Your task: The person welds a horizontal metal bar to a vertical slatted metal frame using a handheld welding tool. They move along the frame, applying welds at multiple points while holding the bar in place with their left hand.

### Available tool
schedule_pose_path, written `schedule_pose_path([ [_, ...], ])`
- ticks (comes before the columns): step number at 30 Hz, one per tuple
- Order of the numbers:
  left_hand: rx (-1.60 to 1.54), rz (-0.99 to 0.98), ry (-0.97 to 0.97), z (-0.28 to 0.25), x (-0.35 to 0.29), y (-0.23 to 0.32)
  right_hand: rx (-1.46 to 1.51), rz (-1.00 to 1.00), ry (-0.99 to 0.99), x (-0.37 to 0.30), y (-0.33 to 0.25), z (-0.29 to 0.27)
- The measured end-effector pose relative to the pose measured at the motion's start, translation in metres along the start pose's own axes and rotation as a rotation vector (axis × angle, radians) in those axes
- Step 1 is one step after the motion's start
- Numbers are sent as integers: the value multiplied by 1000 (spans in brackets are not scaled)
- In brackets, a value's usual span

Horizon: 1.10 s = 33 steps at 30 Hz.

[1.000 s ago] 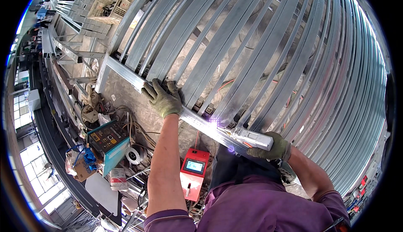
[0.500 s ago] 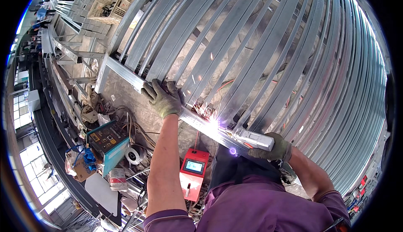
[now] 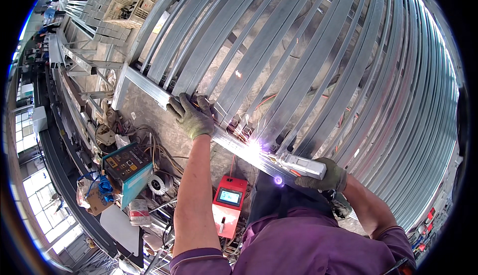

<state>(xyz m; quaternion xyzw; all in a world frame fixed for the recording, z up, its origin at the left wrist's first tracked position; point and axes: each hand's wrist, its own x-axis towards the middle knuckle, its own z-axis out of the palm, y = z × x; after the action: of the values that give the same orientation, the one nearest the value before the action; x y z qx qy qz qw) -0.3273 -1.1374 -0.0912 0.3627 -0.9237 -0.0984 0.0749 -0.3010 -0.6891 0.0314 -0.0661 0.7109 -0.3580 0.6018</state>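
My gloved left hand (image 3: 191, 117) lies with fingers spread over the near rail (image 3: 155, 91) of a large grey metal frame, its fingertips by the end of a bar. In my gloved right hand (image 3: 332, 176) is a white and grey welding torch (image 3: 304, 166), its tip pointing left at the rail. A bright white glare (image 3: 255, 148) with sparks burns where the tip meets the joint between rail and bar, hiding the contact itself. Long flat bars (image 3: 279, 66) run away from the rail, with thinner rods (image 3: 249, 36) between them.
Left of my left forearm sit a black and teal control box (image 3: 128, 164), a wire spool (image 3: 158, 184) and tangled cables (image 3: 158, 145). A red machine with a screen (image 3: 229, 206) stands near my legs. Farther off are a beige crate (image 3: 132, 6) and stacked metal tubes (image 3: 113, 32).
The sparks have shifted in shape, and one flies farther out over the bars. Both hands and the torch stay in nearly the same place, with the glare still burning.
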Motion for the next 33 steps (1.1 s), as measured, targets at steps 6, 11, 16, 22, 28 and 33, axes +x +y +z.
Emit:
schedule_pose_path([
  [6, -13, 28, 38, 2, 0, -2, -50, -28, 19, 0, 6, 1],
  [11, -7, 30, 34, 0, -1, 0, -40, 3, -8, -1, 5, 0],
  [16, -12, -3, 4, -1, 0, 2, -21, -23, -2, 1, 18, 4],
  [22, -15, 17, 28, 2, 0, -2, -20, -1, -9, -5, 8, 0],
  [28, -34, 27, 29, 2, 1, -2, 42, 2, 0, -9, 6, 0],
  [33, -31, 50, 51, 4, 2, -6, 47, -48, 21, -7, 21, 5],
])
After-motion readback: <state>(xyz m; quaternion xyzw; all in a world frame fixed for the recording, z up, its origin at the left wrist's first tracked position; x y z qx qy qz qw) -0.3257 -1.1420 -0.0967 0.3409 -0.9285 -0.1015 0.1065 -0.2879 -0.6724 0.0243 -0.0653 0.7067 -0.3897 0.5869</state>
